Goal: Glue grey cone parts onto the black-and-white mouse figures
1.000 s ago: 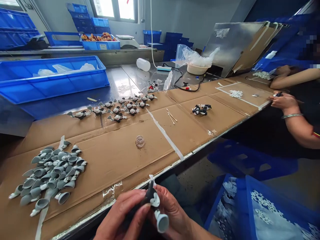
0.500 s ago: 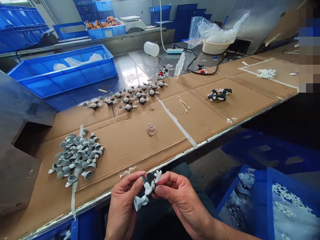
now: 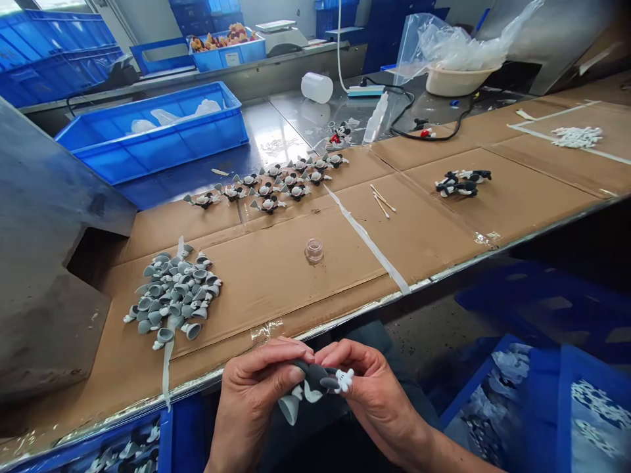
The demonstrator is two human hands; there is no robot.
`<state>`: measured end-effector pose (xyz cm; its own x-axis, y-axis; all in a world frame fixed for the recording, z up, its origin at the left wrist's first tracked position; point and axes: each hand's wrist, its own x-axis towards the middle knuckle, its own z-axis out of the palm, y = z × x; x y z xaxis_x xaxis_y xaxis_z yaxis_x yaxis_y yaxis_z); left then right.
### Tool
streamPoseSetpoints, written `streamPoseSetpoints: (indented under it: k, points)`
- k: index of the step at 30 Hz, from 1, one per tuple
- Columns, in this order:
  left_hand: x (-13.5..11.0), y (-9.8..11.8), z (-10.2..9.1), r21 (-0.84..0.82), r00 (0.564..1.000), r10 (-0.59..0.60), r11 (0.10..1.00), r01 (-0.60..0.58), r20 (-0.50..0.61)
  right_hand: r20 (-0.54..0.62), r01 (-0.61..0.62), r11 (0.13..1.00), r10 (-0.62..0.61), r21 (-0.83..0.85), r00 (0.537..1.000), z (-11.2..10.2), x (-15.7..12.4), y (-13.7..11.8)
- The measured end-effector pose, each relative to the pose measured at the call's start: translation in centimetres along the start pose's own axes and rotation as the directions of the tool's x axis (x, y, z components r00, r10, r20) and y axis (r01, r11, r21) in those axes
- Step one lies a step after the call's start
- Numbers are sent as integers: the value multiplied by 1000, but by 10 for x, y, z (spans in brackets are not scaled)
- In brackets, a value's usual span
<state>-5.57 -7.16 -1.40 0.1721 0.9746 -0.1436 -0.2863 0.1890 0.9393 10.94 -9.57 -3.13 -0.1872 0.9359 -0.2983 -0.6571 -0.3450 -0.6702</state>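
Observation:
Close to my lap, just off the table's front edge, I hold a black-and-white mouse figure (image 3: pixel 315 380) with both hands. My left hand (image 3: pixel 256 387) pinches its left side, where a grey cone-shaped part (image 3: pixel 289 408) hangs below the fingers. My right hand (image 3: pixel 374 387) grips the other side, beside the figure's white gloved hand (image 3: pixel 344 380). The figure's face is mostly turned out of sight. On the cardboard ahead lies a pile of grey cones with white hands (image 3: pixel 180 292). Several similar mouse figures (image 3: pixel 269 190) stand in rows behind.
A small clear cup (image 3: pixel 314 250) sits mid-table, with cotton swabs (image 3: pixel 380 202) beyond a tape strip. Black-and-white parts (image 3: pixel 462 183) and white pieces (image 3: pixel 576 136) lie to the right. A blue crate (image 3: pixel 152 135) stands behind; a metal housing (image 3: pixel 44 263) borders the left.
Between my fingers the mouse figure has been turned, so its dark head back shows instead of its white face. The camera view has shifted left, moving the table things rightward.

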Motion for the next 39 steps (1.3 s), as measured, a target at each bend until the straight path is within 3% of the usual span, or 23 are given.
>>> streamPoseSetpoints:
  k: [3,7,9,11,16,20,23,26,30,36,39]
  points:
    - [-1,8,1,-9,998,-46,999,47,51,11,22,1000,-22,9,1000,-3,1,3]
    - [-5,20,-3,31,985,-132,990,136,-112,5,44,999,-44,28,999,-3,1,1]
    - [-8,24,-8,90,979,-74,992,92,-190,-15,55,998,-55,24,998,-1,0,0]
    - [-12,27,-14,163,980,0,986,33,-201,-34,68,997,-68,18,997,0,0,-1]
    - [-21,31,-18,352,977,196,923,-157,-80,-61,74,997,-73,13,996,-1,2,-1]
    - [-25,33,-11,502,931,361,797,-335,48,-49,70,998,-70,-7,996,-3,3,1]
    - [-29,34,-7,580,907,412,721,-381,83,-48,77,997,-78,-24,996,-2,1,2]
    - [-35,30,-4,565,918,390,775,-284,-74,-78,72,997,-74,-28,994,0,1,2]
    - [-40,14,2,454,921,268,883,-117,-284,-157,11,1000,-7,29,988,5,2,3]
    - [-38,-2,9,147,882,140,986,-81,-451,-216,6,997,12,83,976,13,5,7]
    - [-37,-1,13,95,845,111,993,-71,-524,-208,15,998,-3,54,978,17,4,7]
